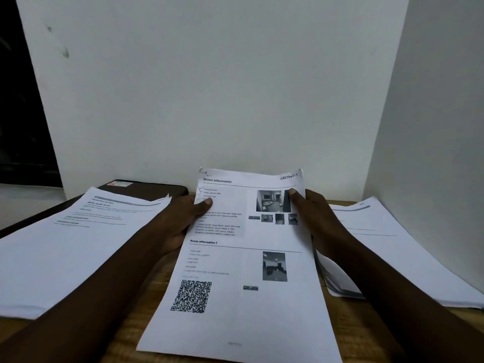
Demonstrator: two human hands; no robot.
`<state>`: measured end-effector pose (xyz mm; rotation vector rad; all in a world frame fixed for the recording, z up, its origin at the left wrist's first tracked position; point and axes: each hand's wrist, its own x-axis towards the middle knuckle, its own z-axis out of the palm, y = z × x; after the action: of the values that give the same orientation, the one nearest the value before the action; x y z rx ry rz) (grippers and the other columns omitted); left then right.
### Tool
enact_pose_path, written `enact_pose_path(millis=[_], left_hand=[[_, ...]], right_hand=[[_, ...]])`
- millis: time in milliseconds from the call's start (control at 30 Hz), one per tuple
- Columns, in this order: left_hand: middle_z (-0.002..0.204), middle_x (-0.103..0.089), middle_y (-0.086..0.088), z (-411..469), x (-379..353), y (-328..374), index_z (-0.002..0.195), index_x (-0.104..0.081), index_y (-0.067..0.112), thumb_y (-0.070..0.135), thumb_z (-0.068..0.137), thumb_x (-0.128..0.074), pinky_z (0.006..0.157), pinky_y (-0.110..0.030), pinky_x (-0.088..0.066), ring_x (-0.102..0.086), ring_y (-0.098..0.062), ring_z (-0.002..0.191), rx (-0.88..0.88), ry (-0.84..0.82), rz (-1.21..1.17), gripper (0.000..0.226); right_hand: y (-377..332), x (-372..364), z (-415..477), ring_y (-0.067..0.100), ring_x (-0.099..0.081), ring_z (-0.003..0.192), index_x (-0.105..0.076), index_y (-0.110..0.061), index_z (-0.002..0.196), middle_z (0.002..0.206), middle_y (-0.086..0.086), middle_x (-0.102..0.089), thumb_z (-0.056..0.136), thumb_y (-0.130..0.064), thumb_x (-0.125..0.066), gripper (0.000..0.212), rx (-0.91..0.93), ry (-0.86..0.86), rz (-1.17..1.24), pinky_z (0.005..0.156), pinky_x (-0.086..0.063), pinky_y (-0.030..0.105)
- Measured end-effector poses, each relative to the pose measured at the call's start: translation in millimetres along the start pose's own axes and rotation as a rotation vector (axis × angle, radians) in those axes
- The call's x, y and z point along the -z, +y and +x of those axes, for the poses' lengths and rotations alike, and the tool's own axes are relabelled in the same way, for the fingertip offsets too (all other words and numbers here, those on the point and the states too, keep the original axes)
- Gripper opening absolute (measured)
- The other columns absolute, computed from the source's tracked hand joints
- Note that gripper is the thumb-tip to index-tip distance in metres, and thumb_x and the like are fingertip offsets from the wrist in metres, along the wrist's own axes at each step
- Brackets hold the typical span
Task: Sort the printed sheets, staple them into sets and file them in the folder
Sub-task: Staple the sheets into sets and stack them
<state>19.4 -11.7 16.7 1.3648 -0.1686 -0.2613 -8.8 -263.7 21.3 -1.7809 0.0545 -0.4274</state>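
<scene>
Wooden desk [154, 281] fills the near ground, bare between the forearms. Over its middle is a printed sheet [243, 258], headed "Scene Information", with small photos, a QR code low on the page and "Section 1" handwritten at its far right corner. Whether more pages lie behind it cannot be told.

Each side edge of the page is pinched near its far end. The left hand [183, 218] has its thumb flat on the printed face and its fingers hidden beneath. The right hand [311, 216] grips the opposite edge the same way, thumb on top beside the largest photo.

On the left lies a stack of printed pages [65, 247], slightly fanned at its far corner. On the right lies a second stack [387, 247], its near corner curled up by the right wrist.

Farther back on the left, a dark folder [154, 188] lies flat on the desk, partly under the left stack, with a small label [120, 183] on its cover. A plain white wall [222, 87] stands behind.
</scene>
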Motion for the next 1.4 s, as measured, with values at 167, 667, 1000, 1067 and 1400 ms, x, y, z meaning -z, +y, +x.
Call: enact_pose_path(millis=[167,667,1000,1067,1400], left_hand=[[0.122,-0.068,-0.022,3,2,-1,0.131,-0.055,-0.002,0.016,0.101,-0.050,0.085,-0.050,-0.058,-0.065,-0.041,0.112,0.008,0.001,0.037,0.036],[0.095,-0.074,-0.018,6,22,-2,0.087,-0.068,0.002,0.012,0.092,-0.066,0.071,-0.035,-0.056,-0.071,-0.026,0.080,-0.100,0.278,0.089,0.011],[0.078,-0.067,-0.001,15,12,-13,0.074,-0.068,0.010,0.021,0.086,-0.075,0.057,-0.023,-0.038,-0.063,-0.015,0.074,-0.127,0.434,0.615,0.018],[0.074,-0.062,0.002,17,13,-12,0.077,-0.066,0.011,0.022,0.087,-0.075,0.055,-0.022,-0.036,-0.057,-0.011,0.070,-0.152,0.455,0.638,0.016],[0.077,-0.061,0.006,29,18,-18,0.084,-0.074,0.014,0.026,0.085,-0.076,0.056,-0.019,-0.033,-0.054,-0.008,0.076,-0.226,0.576,0.733,0.011]], right_hand=[[6,-5,2,0.025,-0.065,0.092,-0.067,-0.023,0.088,0.102,0.004,-0.072,0.097,-0.041,-0.046,0.028,0.038,0.049,0.002,0.085,-0.048,0.041],[27,-18,-4,0.024,-0.071,0.091,-0.067,-0.019,0.107,0.103,0.003,-0.073,0.098,-0.039,-0.049,0.028,-0.097,-0.067,-0.076,0.091,-0.054,0.046],[2,-13,26,0.019,-0.061,0.096,-0.059,-0.013,0.120,0.113,0.008,-0.066,0.084,-0.012,-0.065,0.036,0.071,-0.015,-0.477,0.074,-0.049,0.023],[-2,-25,46,0.017,-0.060,0.099,-0.061,-0.013,0.120,0.114,0.008,-0.066,0.084,-0.012,-0.067,0.036,0.124,-0.085,-0.558,0.068,-0.044,0.017],[15,-92,137,0.027,-0.052,0.121,-0.050,-0.013,0.136,0.134,0.015,-0.053,0.085,-0.028,-0.069,0.056,0.157,-0.243,-0.833,0.099,-0.043,0.032]])
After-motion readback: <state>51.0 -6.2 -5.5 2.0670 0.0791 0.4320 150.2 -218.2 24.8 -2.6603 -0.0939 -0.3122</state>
